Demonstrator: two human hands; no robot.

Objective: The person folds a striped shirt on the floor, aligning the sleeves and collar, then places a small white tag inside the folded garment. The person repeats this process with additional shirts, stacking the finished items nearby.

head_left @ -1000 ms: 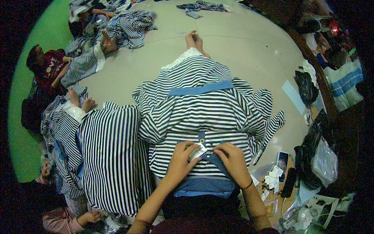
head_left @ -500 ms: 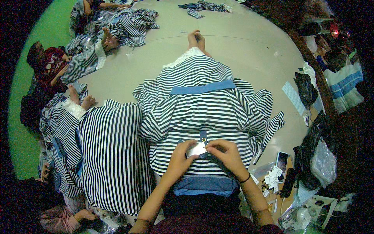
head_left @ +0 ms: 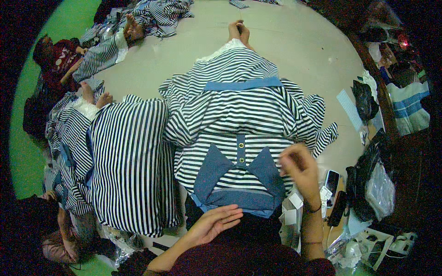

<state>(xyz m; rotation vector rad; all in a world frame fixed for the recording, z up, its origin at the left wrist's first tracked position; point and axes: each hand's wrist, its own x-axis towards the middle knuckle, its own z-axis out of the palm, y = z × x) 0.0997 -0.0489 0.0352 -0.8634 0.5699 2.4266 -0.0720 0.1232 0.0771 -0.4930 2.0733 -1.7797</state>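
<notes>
Across my lap lies a black-and-white striped shirt (head_left: 230, 115) with a blue denim collar (head_left: 212, 177) spread open and a short placket (head_left: 241, 147) with metal snaps. My left hand (head_left: 221, 223) rests at the collar's near edge, fingers stretched out and holding nothing. To the right of the collar, my right hand (head_left: 301, 168) is raised over the shirt's side. Its fingers are curled and smeared by motion, so whether they hold anything is unclear. White paper tags (head_left: 295, 200) lie by my right thigh, below that hand.
Left of me stands a tall stack of striped shirts (head_left: 131, 161). On the right are a phone (head_left: 331, 181), a black plastic bag (head_left: 363, 179) and clear plastic packaging (head_left: 381, 193). Another person (head_left: 60, 64) sits at the far left among striped clothes; a co-worker's arm (head_left: 64, 234) shows at lower left.
My hands have parted from the white card they held at the placket. The left came down to the collar's near edge; the right moved right. The collar now lies unfolded with both points showing.
</notes>
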